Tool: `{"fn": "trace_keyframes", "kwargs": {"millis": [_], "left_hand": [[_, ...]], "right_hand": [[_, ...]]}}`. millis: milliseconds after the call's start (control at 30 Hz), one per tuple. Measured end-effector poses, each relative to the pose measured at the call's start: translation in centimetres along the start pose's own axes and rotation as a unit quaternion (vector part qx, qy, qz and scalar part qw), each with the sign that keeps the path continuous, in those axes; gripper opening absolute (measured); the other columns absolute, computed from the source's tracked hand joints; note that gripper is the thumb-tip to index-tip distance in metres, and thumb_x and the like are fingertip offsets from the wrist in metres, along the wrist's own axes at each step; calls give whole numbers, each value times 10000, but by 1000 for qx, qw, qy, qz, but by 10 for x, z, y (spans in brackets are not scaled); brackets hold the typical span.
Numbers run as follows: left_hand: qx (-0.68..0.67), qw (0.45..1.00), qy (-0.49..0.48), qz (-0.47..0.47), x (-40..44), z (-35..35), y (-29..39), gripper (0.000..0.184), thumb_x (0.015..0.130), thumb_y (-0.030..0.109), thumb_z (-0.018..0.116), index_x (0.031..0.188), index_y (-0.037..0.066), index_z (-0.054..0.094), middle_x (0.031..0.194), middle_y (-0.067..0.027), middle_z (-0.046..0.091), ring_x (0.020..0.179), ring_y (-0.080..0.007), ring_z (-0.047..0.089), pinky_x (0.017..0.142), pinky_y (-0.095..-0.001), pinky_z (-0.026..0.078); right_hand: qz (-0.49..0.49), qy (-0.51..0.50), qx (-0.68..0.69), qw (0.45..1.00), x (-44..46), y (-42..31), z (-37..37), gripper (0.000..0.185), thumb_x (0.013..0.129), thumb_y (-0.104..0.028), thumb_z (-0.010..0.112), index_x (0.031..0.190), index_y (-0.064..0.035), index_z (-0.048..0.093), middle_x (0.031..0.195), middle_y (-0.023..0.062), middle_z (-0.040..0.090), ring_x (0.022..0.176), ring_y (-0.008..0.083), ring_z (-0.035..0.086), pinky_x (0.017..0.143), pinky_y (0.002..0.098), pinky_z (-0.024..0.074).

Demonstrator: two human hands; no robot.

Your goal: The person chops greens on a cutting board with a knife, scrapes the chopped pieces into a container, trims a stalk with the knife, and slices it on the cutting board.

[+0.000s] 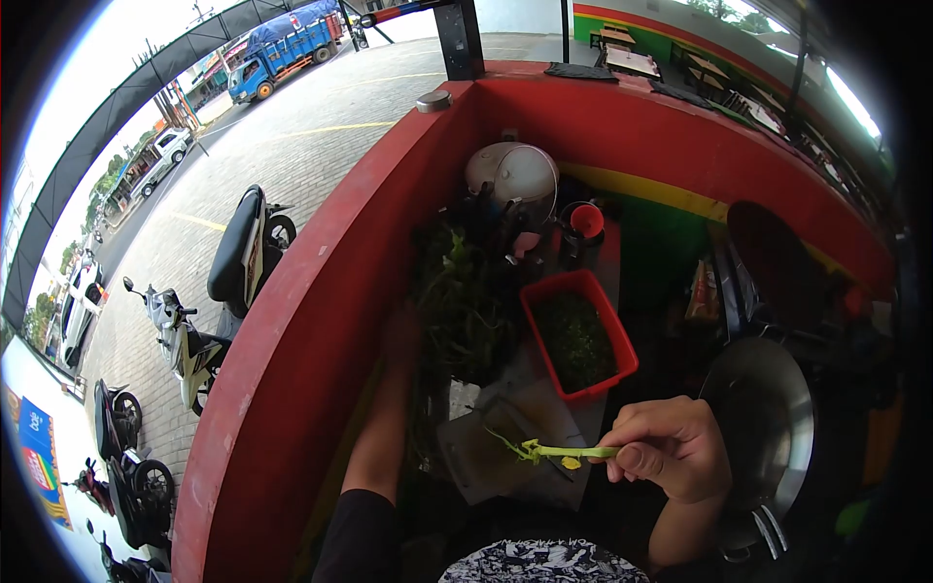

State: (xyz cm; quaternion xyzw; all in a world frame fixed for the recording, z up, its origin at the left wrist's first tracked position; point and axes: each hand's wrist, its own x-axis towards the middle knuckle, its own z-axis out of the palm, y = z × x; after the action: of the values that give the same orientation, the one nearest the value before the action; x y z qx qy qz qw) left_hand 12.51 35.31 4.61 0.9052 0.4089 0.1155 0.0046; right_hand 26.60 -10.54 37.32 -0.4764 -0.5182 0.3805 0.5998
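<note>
My right hand (675,449) pinches the thick end of a green vegetable stem (573,451), held level in front of me. Small yellowed bits and a thin curling tip show along the stem. At the left, my left hand (398,332) reaches to the edge of a heap of leafy greens (466,311); its fingers are lost in shadow. A red plastic basin (630,369) holding chopped greens stands to the right of the heap. Below the stem lies a pale cutting board (476,457), with what looks like a knife on it, too dark to be sure.
A large wok (792,408) stands at the right. Behind the greens are a round metal pot (520,175) and a red cup (587,221). A red low wall (321,272) borders my left and the far side. Motorbikes (180,335) are parked outside.
</note>
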Motion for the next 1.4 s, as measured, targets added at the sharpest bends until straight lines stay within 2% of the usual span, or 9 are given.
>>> {"fn": "trace_keyframes", "kwargs": {"millis": [300, 467, 533, 600, 700, 933, 1067, 1167, 1400], "left_hand": [[-37, 974, -166, -147, 26, 5, 19, 809, 925, 158, 629, 1575, -84, 214, 1547, -314, 414, 1407, -408, 483, 1150, -456, 431], [-299, 940, 132, -96, -62, -33, 49, 734, 971, 126, 610, 1579, -65, 245, 1585, -293, 372, 1502, -356, 351, 1237, -426, 283], [-517, 851, 39, -86, -107, -58, 63, 651, 1003, 213, 636, 1543, -40, 377, 1533, -249, 476, 1458, -319, 430, 1205, -407, 314], [-781, 620, -75, 8, -149, -105, 86, 501, 1058, 255, 582, 1475, -15, 508, 1409, -179, 602, 1374, -238, 513, 1164, -374, 339], [-782, 584, -193, 98, -189, -154, 112, 399, 1088, 282, 540, 1362, 4, 624, 1172, -108, 713, 1162, -166, 632, 1035, -335, 444], [-498, 864, -79, 0, -190, -204, 83, 237, 1032, 184, 634, 1103, -24, 722, 826, -89, 732, 767, -117, 607, 715, -310, 495], [-387, 904, -175, -46, -196, -189, 71, 233, 1011, 166, 621, 1118, -13, 724, 960, -162, 756, 920, -242, 724, 816, -350, 536], [-395, 893, -214, -14, -220, -100, 48, 240, 1003, 173, 613, 1155, 26, 727, 1086, -191, 738, 1026, -300, 713, 895, -375, 539], [-342, 909, -234, 41, -241, -1, 67, 296, 961, 243, 644, 1194, 85, 732, 1151, -194, 711, 1111, -365, 677, 956, -426, 535]], "right_hand": [[36, -33, -47, 998, 19, 17, 11, 179, 982, -86, 693, 1099, 38, 745, 837, 68, 728, 746, 110, 669, 668, 247, 518], [47, -71, -87, 993, 29, 22, 20, 179, 991, -116, 681, 1100, 10, 747, 840, 78, 725, 748, 140, 682, 682, 264, 525], [58, -72, -136, 986, 39, 26, 22, 181, 991, -128, 680, 1090, 7, 748, 845, 94, 725, 751, 159, 690, 684, 275, 526], [74, -70, -182, 978, 48, 41, 25, 183, 991, -139, 678, 1080, 4, 749, 850, 111, 726, 754, 178, 698, 685, 286, 527], [38, -38, -176, 983, 62, 80, 25, 187, 985, -160, 681, 1056, -2, 753, 863, 133, 727, 758, 216, 708, 682, 314, 529], [-16, 47, -324, 945, 63, 132, -3, 135, 957, -137, 709, 1005, -18, 753, 891, 99, 734, 746, 201, 682, 687, 314, 527], [11, 83, -450, 889, 25, 194, -13, 155, 923, -170, 728, 999, -38, 753, 898, 98, 726, 851, 290, 687, 771, 411, 532], [161, 127, -179, 962, -9, 255, 1, 146, 909, -175, 740, 983, -50, 749, 860, 106, 708, 905, 284, 676, 861, 419, 514], [97, 112, -448, 882, -36, 332, 19, 276, 907, -168, 722, 1151, -41, 698, 1052, 128, 684, 1065, 335, 620, 938, 444, 490]]}}
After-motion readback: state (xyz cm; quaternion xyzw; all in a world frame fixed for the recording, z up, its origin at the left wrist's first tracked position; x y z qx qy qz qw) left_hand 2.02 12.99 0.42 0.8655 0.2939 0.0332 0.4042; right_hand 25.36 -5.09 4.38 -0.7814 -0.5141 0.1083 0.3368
